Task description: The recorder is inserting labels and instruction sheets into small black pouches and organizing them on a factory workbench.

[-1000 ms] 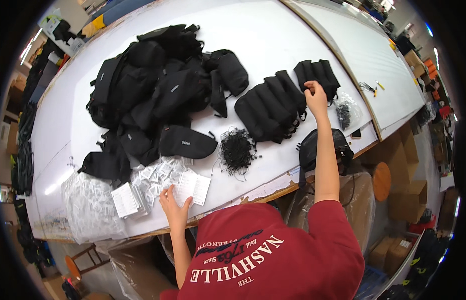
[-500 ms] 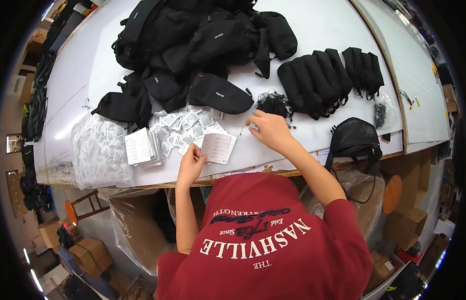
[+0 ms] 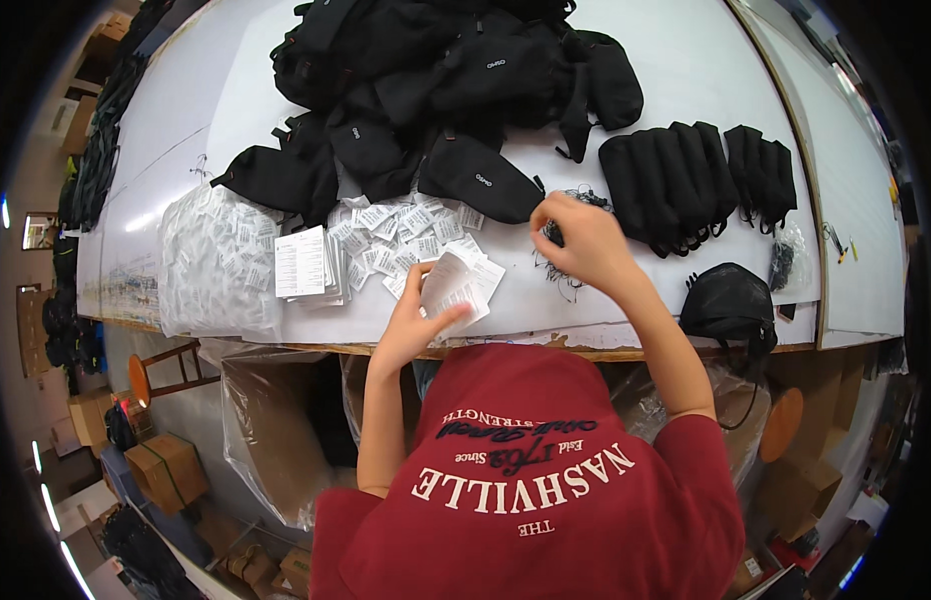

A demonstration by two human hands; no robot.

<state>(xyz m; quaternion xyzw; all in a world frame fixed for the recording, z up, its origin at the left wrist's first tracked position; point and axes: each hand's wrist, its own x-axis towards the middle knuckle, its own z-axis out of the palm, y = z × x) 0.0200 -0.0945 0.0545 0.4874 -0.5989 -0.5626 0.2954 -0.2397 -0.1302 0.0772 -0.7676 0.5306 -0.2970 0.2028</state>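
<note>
My left hand (image 3: 411,325) pinches a white printed card (image 3: 448,288) at the table's front edge, bending it between thumb and fingers. More white cards (image 3: 486,272) lie just behind it. My right hand (image 3: 591,245) is raised with thumb and fingertips pressed together, over a tangle of thin black cords (image 3: 564,280) that it partly hides. Whatever lies in that pinch is too small to make out. Loose small white labels (image 3: 391,228) spread beyond my left hand, and a stack of white cards (image 3: 302,265) stands to their left.
A clear plastic bag of labels (image 3: 211,265) sits at the left. Black fabric bags (image 3: 426,70) are heaped at the back. Rolled black pouches (image 3: 666,190) line the right side, with a small black backpack (image 3: 728,302) near the edge. Cardboard boxes (image 3: 168,475) stand below.
The view has shifted, moving the table things rightward in the picture. The card in my left hand was flat and is now bent. My right hand's fingers have drawn closer together.
</note>
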